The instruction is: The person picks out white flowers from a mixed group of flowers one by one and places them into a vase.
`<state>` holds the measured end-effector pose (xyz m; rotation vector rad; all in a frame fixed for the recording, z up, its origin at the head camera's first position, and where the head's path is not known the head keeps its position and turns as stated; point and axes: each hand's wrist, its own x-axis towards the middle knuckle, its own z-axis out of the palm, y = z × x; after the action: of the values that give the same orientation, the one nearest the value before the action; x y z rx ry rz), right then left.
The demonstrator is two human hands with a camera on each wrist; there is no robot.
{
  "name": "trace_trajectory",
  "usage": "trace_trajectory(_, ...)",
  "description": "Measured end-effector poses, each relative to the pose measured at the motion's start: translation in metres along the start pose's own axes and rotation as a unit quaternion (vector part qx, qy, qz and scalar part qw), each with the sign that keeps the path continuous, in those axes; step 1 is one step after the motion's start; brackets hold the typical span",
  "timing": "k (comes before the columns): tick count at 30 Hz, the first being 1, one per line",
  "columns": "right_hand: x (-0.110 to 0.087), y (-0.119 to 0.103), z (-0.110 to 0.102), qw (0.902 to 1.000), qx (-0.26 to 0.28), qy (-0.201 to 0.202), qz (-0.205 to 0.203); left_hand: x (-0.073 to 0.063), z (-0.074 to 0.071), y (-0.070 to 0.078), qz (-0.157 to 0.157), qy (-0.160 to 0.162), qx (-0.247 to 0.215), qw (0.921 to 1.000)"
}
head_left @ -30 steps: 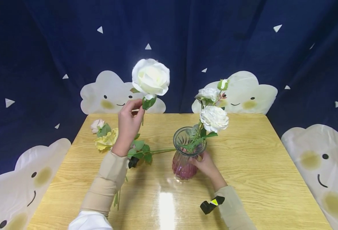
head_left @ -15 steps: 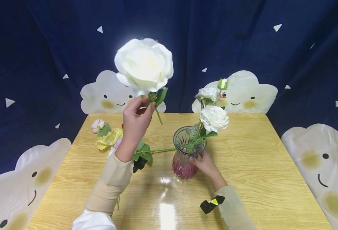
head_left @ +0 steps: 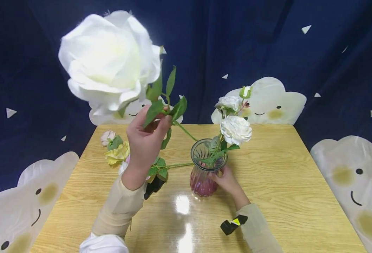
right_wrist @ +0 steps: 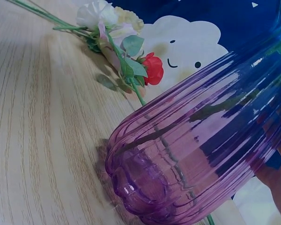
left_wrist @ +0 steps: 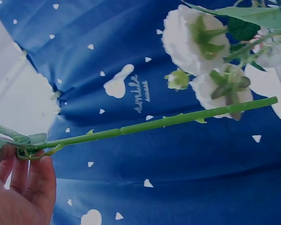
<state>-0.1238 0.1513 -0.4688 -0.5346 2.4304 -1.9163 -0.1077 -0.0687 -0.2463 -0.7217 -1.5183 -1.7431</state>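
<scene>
My left hand (head_left: 144, 140) pinches a large white rose (head_left: 110, 59) by its leafy stem, just under the bloom. The bloom leans left, close to the head camera, and the stem slopes down to the right toward the vase rim. In the left wrist view the green stem (left_wrist: 168, 121) runs bare to its cut end, in front of white blooms. A ribbed glass vase (head_left: 203, 184), grey-blue above and pink-purple below, stands on the table. My right hand (head_left: 226, 181) grips it around the right side below the rim. White flowers (head_left: 235, 130) lean right out of it.
Loose flowers lie on the wooden table (head_left: 284, 182) to the left: a pale pink rose (head_left: 107, 137), a yellow flower (head_left: 117, 154) and a red rose (right_wrist: 153, 69). The red rose's stem reaches the vase's left side. A dark blue curtain (head_left: 201, 45) hangs behind.
My left hand has raised and tilted the white rose, so the bloom swings up and left toward the camera while its stem turns toward the vase. My right hand and the vase stay put.
</scene>
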Motion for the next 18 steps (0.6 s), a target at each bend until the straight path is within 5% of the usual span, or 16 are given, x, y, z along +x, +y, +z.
trace_trajectory(6, 0.000, -0.001, -0.001, 1.0000, 0.000, -0.002, 0.003, -0.003, 0.003, 0.012, -0.004, -0.001, -0.058, 0.9983)
trace_trajectory(11, 0.000, -0.002, -0.001, 1.0000, 0.004, -0.001, 0.008, -0.004, 0.007, 0.013, 0.010, -0.026, -0.048, 0.9984)
trace_trajectory(14, 0.000, -0.002, -0.001, 0.9999, 0.008, 0.000, 0.014, -0.006, 0.008, 0.005, -0.019, -0.047, -0.032, 0.9982)
trace_trajectory(18, 0.000, -0.002, -0.001, 0.9997, 0.006, -0.001, 0.023, -0.012, 0.009, -0.011, -0.096, -0.072, -0.015, 0.9927)
